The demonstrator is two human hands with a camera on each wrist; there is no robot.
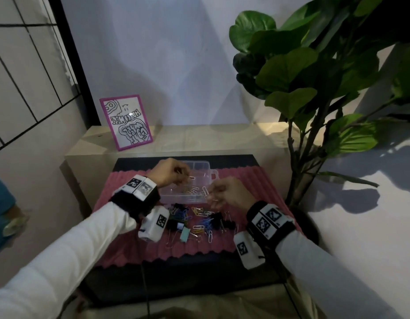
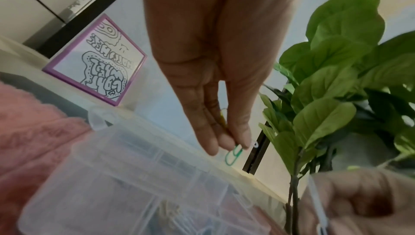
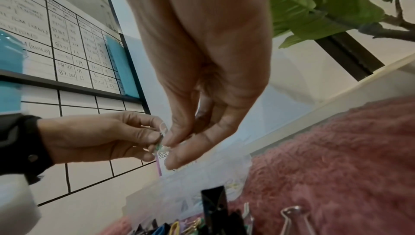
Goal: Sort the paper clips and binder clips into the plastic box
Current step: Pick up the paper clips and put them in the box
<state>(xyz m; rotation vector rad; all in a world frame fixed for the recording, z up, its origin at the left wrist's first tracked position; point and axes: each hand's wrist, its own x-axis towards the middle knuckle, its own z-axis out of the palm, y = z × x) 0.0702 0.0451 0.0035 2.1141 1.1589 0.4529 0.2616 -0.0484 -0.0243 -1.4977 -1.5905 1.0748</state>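
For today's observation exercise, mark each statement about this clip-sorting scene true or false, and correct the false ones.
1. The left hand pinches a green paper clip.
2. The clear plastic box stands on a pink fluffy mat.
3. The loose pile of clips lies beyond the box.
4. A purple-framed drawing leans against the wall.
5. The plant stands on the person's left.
1. True: the left hand pinches the green wire paper clip.
2. True: the clear plastic compartment box stands on the pink fluffy mat.
3. False: the pile of coloured clips lies nearer the person.
4. True: the purple-framed drawing leans there.
5. False: the large-leaved green plant stands on the right.
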